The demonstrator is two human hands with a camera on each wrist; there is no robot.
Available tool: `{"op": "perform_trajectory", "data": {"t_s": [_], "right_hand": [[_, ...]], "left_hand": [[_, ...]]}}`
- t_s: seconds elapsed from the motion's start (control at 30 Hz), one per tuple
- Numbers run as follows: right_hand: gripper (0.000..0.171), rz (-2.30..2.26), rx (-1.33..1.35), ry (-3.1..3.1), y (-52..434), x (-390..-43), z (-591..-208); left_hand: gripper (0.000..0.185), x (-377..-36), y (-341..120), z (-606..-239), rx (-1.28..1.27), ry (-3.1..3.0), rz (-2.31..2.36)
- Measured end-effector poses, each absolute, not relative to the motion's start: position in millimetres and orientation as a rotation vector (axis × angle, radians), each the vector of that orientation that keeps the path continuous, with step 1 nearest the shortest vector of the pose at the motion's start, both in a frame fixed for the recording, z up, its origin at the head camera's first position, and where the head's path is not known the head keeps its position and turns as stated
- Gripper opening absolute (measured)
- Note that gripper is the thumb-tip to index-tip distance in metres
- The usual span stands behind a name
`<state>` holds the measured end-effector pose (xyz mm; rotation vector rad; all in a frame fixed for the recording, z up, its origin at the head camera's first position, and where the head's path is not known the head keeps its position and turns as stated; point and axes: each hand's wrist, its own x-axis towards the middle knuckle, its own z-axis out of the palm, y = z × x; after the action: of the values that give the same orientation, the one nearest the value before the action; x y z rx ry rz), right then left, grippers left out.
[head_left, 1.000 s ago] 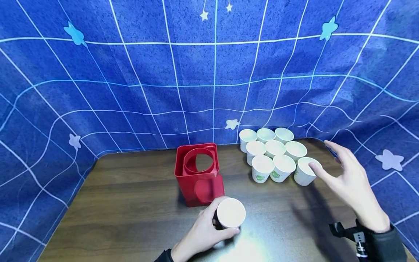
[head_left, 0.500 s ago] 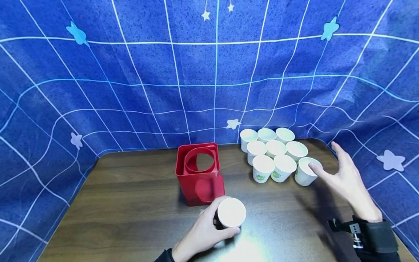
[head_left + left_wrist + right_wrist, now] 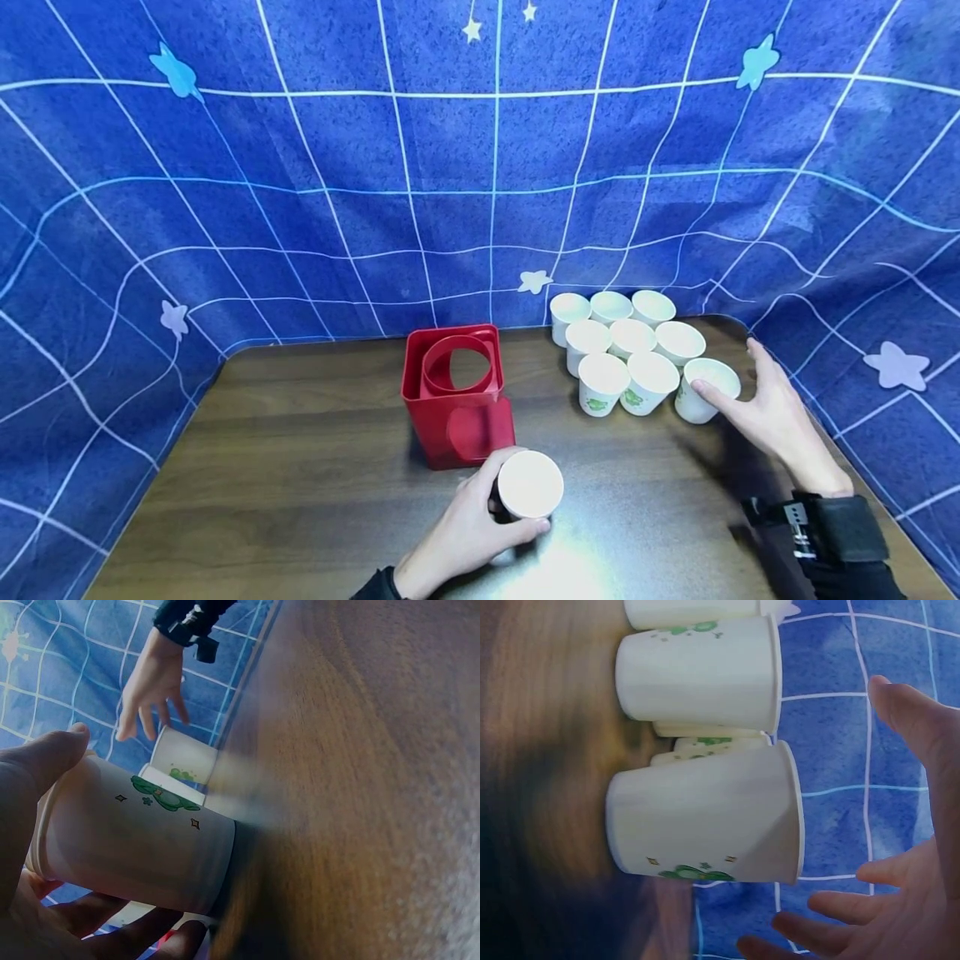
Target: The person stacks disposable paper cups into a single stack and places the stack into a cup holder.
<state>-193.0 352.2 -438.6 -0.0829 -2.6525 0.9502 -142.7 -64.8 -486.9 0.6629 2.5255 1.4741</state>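
My left hand grips a white paper cup near the table's front, thumb on one side and fingers on the other. In the left wrist view that cup shows a green printed pattern. My right hand is spread beside the front right cup of a group of paper cups. In the right wrist view its thumb and fingers stand apart near the rim of this cup, with a gap between. Just behind the held cup stands a red plastic holder with a round ring in its top.
Several upright white cups stand in rows at the back right of the brown wooden table. A blue curtain with white grid lines and stars hangs behind the table and along its sides.
My right hand has come left and down toward the front right cup. The left hand and its cup have stayed in place. The cup group and red holder have not moved.
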Motion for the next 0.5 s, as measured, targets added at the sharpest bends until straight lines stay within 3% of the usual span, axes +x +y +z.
{"op": "perform_trajectory", "data": {"t_s": [0.5], "right_hand": [[0.098,0.841,-0.087,-2.761,343.8,-197.8,-447.2]], "left_hand": [[0.073,-145.3,-67.5,-483.9,0.675,2.517,1.466]]}}
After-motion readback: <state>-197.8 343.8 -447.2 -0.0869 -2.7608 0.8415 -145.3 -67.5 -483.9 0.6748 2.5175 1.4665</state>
